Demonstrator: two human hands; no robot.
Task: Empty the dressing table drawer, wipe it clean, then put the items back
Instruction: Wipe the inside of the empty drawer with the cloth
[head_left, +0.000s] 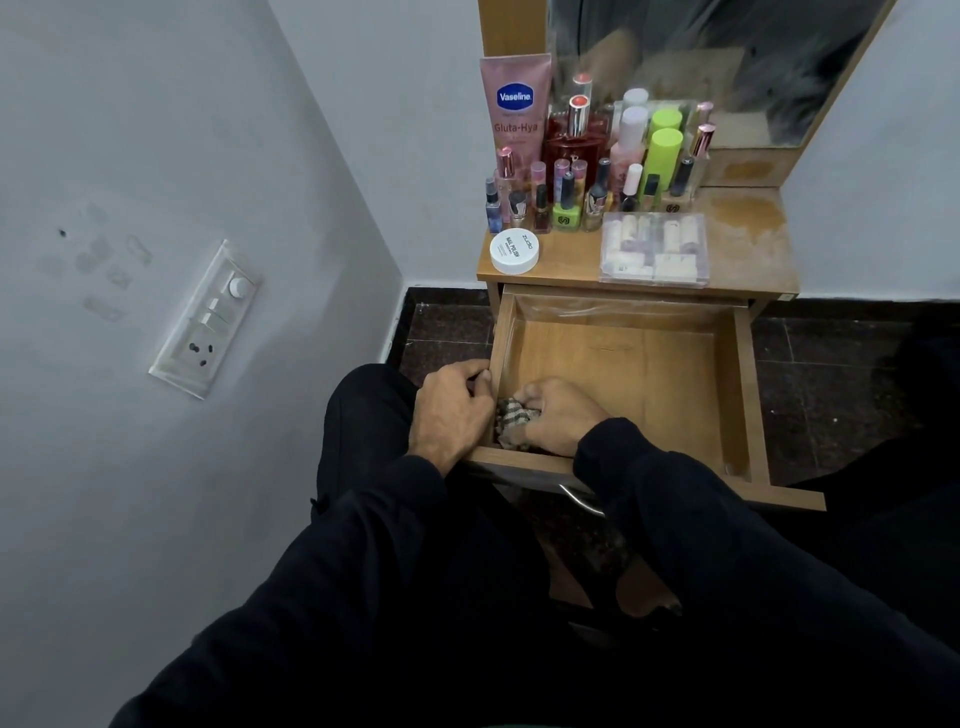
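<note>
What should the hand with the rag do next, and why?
Probably slide the cloth away from the near left corner, across the drawer floor. The right hand grips it bunched in that corner, the left hand holds the side wall, and the rest of the floor lies bare and open.

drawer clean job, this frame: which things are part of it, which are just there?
In the job:
- drawer, pulled out
- checked cloth, gripped by right hand inside the drawer
- left hand, holding the drawer's left wall
- cosmetics on the tabletop: Vaseline tube, white jar, clear box

Just there:
- mirror
- wall switchboard
</note>
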